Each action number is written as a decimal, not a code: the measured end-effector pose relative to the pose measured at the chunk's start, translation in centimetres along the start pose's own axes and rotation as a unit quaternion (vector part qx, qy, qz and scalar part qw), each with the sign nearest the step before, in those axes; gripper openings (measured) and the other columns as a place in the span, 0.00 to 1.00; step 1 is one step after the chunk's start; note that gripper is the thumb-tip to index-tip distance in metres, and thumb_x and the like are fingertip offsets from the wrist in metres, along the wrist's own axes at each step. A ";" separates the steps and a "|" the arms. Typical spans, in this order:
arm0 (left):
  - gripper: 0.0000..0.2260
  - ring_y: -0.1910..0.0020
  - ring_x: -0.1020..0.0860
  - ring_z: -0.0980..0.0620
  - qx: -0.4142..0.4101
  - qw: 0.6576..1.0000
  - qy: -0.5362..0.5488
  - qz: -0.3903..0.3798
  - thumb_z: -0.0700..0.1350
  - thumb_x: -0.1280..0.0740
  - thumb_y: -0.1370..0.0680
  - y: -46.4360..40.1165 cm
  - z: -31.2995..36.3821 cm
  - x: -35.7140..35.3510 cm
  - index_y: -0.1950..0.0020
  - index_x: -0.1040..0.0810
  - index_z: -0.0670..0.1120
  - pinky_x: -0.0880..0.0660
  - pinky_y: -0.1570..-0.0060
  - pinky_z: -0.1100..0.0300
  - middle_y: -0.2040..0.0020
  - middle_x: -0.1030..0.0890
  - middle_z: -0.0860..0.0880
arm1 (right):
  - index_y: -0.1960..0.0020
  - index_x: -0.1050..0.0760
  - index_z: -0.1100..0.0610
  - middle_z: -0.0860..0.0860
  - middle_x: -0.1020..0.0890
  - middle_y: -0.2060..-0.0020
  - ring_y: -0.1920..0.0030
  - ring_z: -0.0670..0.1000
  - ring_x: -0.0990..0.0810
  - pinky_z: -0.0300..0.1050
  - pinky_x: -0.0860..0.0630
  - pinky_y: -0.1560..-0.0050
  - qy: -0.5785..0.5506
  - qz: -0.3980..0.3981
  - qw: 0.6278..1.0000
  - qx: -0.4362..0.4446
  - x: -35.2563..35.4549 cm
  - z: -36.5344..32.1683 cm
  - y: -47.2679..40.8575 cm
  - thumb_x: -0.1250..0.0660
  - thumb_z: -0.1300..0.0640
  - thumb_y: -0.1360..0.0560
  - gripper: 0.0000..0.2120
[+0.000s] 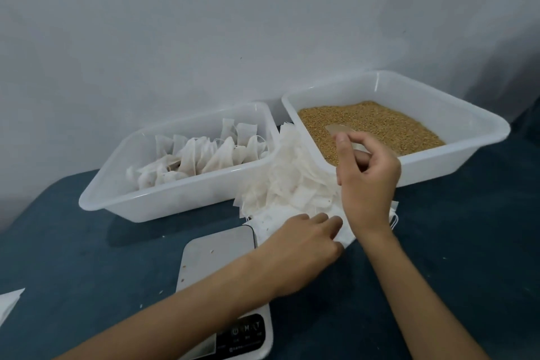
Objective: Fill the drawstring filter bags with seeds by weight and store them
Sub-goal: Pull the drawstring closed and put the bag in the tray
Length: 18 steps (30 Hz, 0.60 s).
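A pile of empty white filter bags lies between two white tubs on the dark blue table. My left hand rests with fingers stretched onto the bag at the front of the pile. My right hand hovers above the pile with curled fingers at the handle of a clear scoop lying in the seeds; whether it grips the handle I cannot tell. The right tub holds golden-brown seeds. The left tub holds several filled, tied bags. A digital scale sits under my left forearm.
A grey wall stands right behind the tubs. A white bag corner pokes in at the left edge. A few stray seeds lie on the scale's platform and the blue tabletop.
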<state>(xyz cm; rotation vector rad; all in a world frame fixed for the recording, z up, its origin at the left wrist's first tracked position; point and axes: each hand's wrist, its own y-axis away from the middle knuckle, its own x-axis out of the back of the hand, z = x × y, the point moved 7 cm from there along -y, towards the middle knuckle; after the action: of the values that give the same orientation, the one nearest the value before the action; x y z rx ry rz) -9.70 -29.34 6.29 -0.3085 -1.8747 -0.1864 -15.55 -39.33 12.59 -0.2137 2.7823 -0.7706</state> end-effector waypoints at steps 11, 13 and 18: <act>0.05 0.63 0.25 0.56 0.285 0.806 0.437 0.278 0.41 0.30 0.18 3.9 -7.2 3.0 0.53 0.19 0.49 0.28 0.59 0.65 0.54 0.20 0.57 | 0.53 0.20 0.48 0.51 0.24 0.74 0.73 0.58 0.28 0.59 0.26 0.70 -0.013 0.032 0.999 0.013 1.0 -0.5 -0.4 0.33 0.52 0.19 0.06; 0.07 0.66 0.25 0.56 0.344 0.702 0.519 0.345 0.39 0.30 0.18 6.4 -9.5 2.7 0.55 0.19 0.49 0.27 0.63 0.63 0.62 0.20 0.55 | 0.52 0.21 0.48 0.48 0.20 0.68 0.71 0.53 0.24 0.56 0.23 0.69 -0.009 0.042 0.998 0.043 1.1 -1.1 -0.2 0.34 0.52 0.18 0.05; 0.07 0.69 0.24 0.52 0.365 0.625 0.545 0.424 0.38 0.28 0.19 10.8 -10.9 1.8 0.55 0.17 0.47 0.24 0.65 0.61 0.66 0.20 0.49 | 0.50 0.24 0.49 0.47 0.22 0.66 0.69 0.51 0.24 0.44 0.26 0.71 0.011 -0.050 0.994 0.097 -1.6 -1.9 2.0 0.35 0.52 0.17 0.03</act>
<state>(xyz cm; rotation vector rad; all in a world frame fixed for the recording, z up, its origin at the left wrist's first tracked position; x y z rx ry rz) 2.90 -21.93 11.24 -0.3496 -0.3303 0.8657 -14.70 -36.35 13.42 -0.3100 2.7110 -1.0662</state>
